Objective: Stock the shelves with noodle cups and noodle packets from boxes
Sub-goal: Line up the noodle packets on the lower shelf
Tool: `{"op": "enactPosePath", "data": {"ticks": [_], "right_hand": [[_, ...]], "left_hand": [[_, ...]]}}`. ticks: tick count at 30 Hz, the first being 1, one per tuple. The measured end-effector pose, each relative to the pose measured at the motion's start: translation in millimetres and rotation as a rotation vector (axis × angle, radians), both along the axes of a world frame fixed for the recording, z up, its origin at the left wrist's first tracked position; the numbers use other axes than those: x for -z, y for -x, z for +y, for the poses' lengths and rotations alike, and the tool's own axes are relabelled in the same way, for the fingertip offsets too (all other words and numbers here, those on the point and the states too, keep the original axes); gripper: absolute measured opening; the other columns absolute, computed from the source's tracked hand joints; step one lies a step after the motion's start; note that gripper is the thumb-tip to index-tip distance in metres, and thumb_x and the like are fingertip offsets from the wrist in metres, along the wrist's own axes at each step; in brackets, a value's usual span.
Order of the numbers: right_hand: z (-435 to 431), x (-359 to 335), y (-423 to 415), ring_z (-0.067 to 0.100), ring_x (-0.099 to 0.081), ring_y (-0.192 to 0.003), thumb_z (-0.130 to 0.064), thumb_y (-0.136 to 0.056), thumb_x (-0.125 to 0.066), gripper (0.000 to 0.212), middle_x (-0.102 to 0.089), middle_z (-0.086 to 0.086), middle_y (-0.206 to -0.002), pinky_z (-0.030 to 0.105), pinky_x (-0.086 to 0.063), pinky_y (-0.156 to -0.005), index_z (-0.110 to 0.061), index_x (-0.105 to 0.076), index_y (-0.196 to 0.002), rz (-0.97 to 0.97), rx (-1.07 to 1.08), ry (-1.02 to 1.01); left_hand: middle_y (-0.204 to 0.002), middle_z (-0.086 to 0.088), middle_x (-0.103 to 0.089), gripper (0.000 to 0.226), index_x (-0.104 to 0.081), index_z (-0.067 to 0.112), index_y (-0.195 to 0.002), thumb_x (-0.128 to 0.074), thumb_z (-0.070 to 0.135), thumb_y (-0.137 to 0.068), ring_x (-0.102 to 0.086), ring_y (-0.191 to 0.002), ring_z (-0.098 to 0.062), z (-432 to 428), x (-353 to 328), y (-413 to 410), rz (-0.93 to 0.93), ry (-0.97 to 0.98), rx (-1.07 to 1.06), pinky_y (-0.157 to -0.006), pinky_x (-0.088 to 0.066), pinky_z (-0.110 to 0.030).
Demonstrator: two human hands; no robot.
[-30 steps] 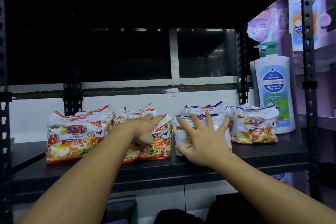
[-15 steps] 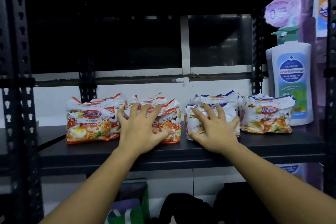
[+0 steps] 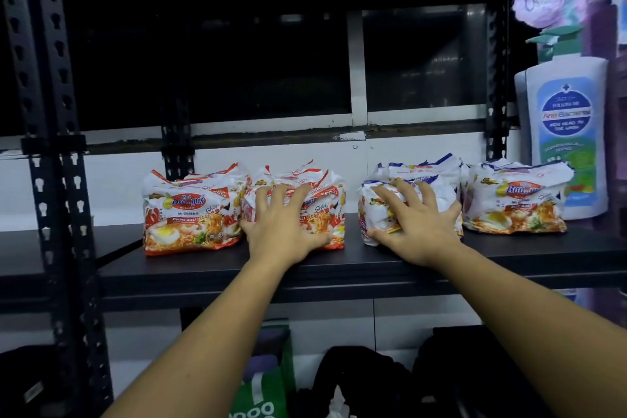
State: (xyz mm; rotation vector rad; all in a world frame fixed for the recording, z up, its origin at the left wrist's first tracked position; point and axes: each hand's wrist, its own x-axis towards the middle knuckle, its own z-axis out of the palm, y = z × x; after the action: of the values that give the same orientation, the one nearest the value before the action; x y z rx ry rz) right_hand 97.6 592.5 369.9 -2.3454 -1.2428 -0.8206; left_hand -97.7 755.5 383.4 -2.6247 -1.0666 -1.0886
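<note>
Head view: on a black shelf (image 3: pixel 305 268), the left hand (image 3: pixel 283 224), fingers spread flat, presses a red noodle-packet stack (image 3: pixel 322 210), the right hand (image 3: pixel 419 224) likewise a blue-trimmed stack (image 3: pixel 424 170). A white pump bottle (image 3: pixel 565 132) stands at the right end, just behind the outer packets (image 3: pixel 512 204); a green bag (image 3: pixel 261 394) sits below.
</note>
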Motion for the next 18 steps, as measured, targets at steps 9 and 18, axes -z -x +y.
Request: {"op": "enactPosePath", "data": {"ticks": [9, 18], "right_hand": [[2, 4, -2, 0.02, 0.004, -0.154, -0.086, -0.083, -0.034, 0.077, -0.003, -0.021, -0.166, 0.078, -0.011, -0.108, -0.058, -0.004, -0.148, -0.006, -0.008, -0.043], [2, 4, -3, 0.02, 0.004, -0.154, -0.087, -0.084, -0.033, 0.077, -0.002, -0.021, -0.166, 0.078, -0.012, -0.108, -0.058, -0.004, -0.149, -0.005, -0.001, -0.033]], "left_hand": [[-0.169, 0.003, -0.006, 0.112, -0.009, 0.049, -0.155, -0.073, 0.08, -0.069, 0.007, -0.156, -0.029, 35, -8, 2, 0.077, 0.067, -0.082, -0.109, -0.025, -0.078], [-0.171, 0.002, 0.001, 0.113, -0.004, 0.048, -0.158, -0.064, 0.087, -0.071, 0.012, -0.157, -0.029, 53, -9, -6, 0.135, 0.024, -0.066, -0.116, -0.005, -0.076]]}}
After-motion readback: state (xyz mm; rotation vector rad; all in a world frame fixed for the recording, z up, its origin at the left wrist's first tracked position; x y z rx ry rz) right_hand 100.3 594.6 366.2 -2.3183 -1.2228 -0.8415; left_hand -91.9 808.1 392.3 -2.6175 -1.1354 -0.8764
